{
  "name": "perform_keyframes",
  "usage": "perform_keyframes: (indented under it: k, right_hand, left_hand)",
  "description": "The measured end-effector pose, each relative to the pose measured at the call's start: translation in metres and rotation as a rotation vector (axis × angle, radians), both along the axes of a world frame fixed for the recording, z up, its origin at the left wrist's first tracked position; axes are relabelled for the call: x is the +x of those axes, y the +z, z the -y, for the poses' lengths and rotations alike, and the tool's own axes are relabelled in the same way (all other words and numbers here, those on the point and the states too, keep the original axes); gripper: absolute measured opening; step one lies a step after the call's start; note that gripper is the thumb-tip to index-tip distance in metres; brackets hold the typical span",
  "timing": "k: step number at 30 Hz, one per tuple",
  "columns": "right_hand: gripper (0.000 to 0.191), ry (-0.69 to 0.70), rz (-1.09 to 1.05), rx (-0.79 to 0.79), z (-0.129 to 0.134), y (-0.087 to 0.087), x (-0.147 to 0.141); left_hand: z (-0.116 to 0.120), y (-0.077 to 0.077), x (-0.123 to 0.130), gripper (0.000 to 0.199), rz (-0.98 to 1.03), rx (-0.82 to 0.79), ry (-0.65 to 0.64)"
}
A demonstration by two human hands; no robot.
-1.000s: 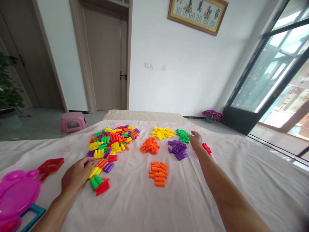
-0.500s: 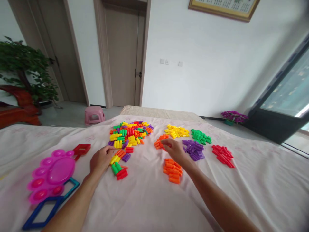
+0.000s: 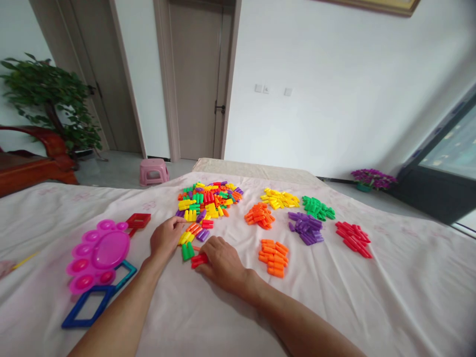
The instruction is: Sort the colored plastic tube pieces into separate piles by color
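Observation:
My right hand (image 3: pixel 220 260) has its fingers closed on a red piece (image 3: pixel 199 260) near the front of the mixed pieces. Beside it lie green pieces (image 3: pixel 188 251), with yellow (image 3: pixel 186 238) and purple ones (image 3: pixel 203 234) behind. My left hand (image 3: pixel 167 235) rests at the left of these, fingers pinched together; what they hold, if anything, is too small to tell. The mixed pile (image 3: pixel 210 198) lies beyond both hands. Sorted heaps of orange (image 3: pixel 259 216), yellow (image 3: pixel 279 198), green (image 3: pixel 318 208), purple (image 3: pixel 306 228) and red (image 3: pixel 353 238) lie to the right.
Another orange group (image 3: pixel 273 258) lies right of my right hand. A pink paw-shaped tray (image 3: pixel 111 249), a red frame (image 3: pixel 139 220) and a blue frame (image 3: pixel 88 306) are at the left. A hand with a yellow stick (image 3: pixel 25 261) shows at the left edge.
My right hand has moved left and nearer, from the orange heap to the red piece, and now grips it. The view has shifted slightly; the hand at the left edge has appeared.

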State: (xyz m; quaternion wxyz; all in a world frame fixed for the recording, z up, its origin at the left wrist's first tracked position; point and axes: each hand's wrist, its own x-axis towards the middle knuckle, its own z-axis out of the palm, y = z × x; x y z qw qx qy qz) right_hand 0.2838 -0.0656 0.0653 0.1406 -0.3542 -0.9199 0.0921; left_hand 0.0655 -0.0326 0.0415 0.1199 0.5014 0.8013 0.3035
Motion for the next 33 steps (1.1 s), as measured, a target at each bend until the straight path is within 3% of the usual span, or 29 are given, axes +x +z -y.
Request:
perform_keyframes:
  k: [5,11,16,27,33]
  right_hand:
    - [0.028,-0.072,-0.107,-0.004,-0.017,0.009,0.026]
    - [0.02,-0.43,-0.329,0.085,-0.073,0.024,0.09]
    - [0.021,-0.587,-0.488,0.095,-0.108,0.016,0.136]
    - [0.03,-0.685,-0.662,0.067,-0.132,-0.008,0.163]
    - [0.034,-0.793,-0.684,0.115,-0.138,-0.004,0.184]
  left_hand:
    - [0.001,0.003,0.002,0.033,0.004,-0.033,0.012]
    - [0.002,0.005,0.002,0.037,0.011,-0.037,0.002]
    - [0.001,0.004,0.0,0.036,0.006,-0.042,-0.003]
    - [0.002,0.006,0.001,0.037,0.01,-0.056,0.001]
    - [0.001,0.004,-0.001,0.037,-0.005,-0.068,-0.005]
